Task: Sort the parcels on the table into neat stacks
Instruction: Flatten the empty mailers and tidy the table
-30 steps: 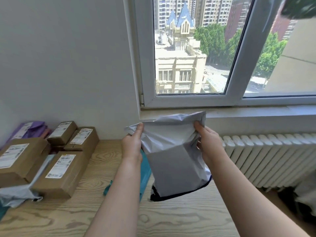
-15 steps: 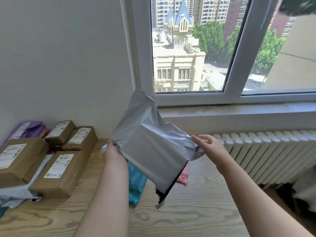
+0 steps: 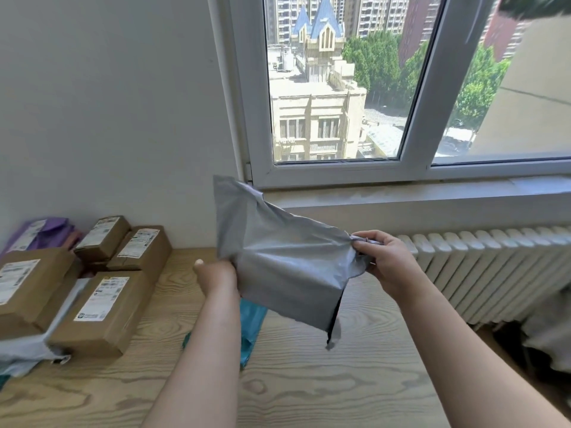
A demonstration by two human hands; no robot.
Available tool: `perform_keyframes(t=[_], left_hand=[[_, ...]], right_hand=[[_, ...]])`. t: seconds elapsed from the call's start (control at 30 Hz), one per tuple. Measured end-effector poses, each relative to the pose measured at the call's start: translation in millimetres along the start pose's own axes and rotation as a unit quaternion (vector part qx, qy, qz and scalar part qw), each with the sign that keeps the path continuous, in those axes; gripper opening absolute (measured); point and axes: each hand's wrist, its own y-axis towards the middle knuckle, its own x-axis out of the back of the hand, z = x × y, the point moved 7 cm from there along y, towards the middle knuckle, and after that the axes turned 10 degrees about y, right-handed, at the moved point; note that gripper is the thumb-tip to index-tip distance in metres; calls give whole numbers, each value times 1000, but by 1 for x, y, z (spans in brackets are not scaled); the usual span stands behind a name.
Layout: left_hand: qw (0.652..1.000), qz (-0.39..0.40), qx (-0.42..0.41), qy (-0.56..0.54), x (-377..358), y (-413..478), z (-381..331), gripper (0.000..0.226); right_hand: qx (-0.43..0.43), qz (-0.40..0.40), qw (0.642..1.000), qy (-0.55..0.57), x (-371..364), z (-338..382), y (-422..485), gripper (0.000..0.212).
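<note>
Left hand (image 3: 216,274), right hand (image 3: 387,262) grip mailer (image 3: 287,267) aloft.

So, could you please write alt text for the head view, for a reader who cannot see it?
Both hands hold a grey poly mailer above a wooden table: the left hand grips its left edge, the right hand pinches its right corner. Labelled cardboard boxes sit at the table's left, with a window and radiator behind.
</note>
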Motion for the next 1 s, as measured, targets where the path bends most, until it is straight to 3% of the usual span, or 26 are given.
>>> perform_keyframes(t=[0.1,0.2,0.27,0.33,0.43,0.47,0.53,0.6,0.8,0.9,1.0], left_hand=[[981,-61,-136,122,3,-27,-30,66],[925,-97,-339,140,-5,-63,-66,65],[878,-32,-445,174,-25,-85,-81,69],[826,89,-499,245,-52,-103,-89,71],[742,247,-490,386,-89,-118,-76,61],[731,281,-474,402,-96,-118,-68,49],[767,287,-448,359,-97,-114,-63,10],[812,263,-425,300,-90,-103,-62,21],[860,274,-380,204,-76,-98,-63,22],[868,279,-365,191,-74,-95,-61,23],[894,232,-351,154,-62,-82,-61,22]], right_hand=[[12,9,1000,2,-8,5,2,12],[21,15,1000,-16,-17,6,5,11],[25,17,999,-45,-23,6,7,12],[28,19,996,-87,-31,5,7,15],[38,45,989,-138,-45,8,4,15],[42,50,987,-145,-47,9,3,15],[55,35,988,-143,-45,15,4,26],[64,8,989,-130,-39,22,5,33],[57,46,994,-76,-40,28,2,5],[112,-39,990,-72,-31,36,4,10],[142,-103,982,-66,-21,46,4,13]])
